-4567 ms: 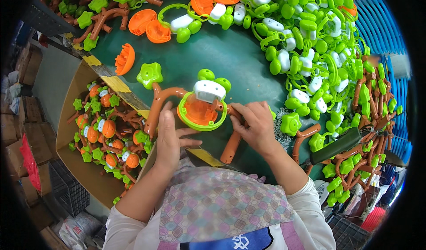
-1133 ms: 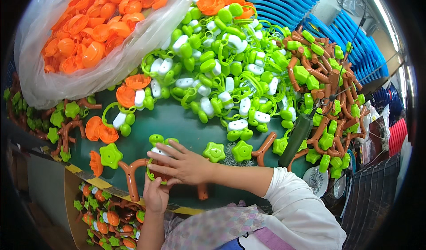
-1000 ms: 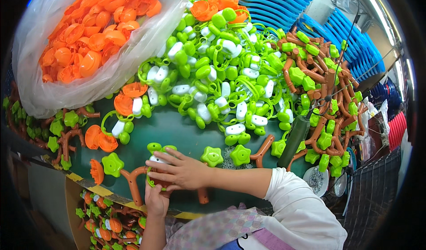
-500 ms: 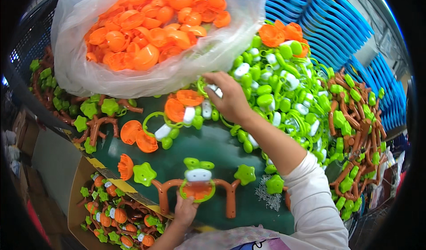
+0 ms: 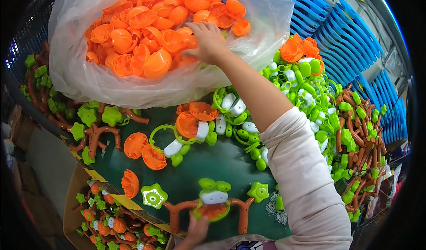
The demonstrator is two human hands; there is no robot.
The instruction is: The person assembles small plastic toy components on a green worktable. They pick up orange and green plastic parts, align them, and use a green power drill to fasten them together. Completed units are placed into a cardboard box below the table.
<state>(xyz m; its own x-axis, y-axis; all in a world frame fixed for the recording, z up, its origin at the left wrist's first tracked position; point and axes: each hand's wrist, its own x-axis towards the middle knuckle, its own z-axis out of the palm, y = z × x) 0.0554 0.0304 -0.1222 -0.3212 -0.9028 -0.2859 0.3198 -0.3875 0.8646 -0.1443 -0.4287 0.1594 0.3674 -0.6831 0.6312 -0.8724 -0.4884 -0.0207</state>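
Left hand: your left hand (image 5: 196, 228) is at the lower rim of the assembly; blurred, can't tell if it grips.
Right hand: your right hand (image 5: 206, 41) is in the bag, fingers bent over the orange half-shells (image 5: 157, 63); can't tell if it grasps one.
Assembly: at the tabletop's near edge; brown branch frame (image 5: 243, 216), green star knob (image 5: 154, 196) at one end, another at the other; green ring with white block (image 5: 214, 197) mid-span, orange shell inside.
Tabletop: dark green (image 5: 213, 165), yellow-black tape (image 5: 126, 202) along the left edge; silvery bits (image 5: 276, 211) right of the assembly.
Bag: translucent plastic (image 5: 177, 93), at the far left.
Heaps: green-and-white ring parts (image 5: 317, 117) right of your bag, brown branches (image 5: 361, 150) further right.
Box: cardboard (image 5: 72, 214), below the left edge, holds similar assemblies.
Room: blue curved racks (image 5: 348, 39) behind the heaps, grey floor (image 5: 51, 154) at left.
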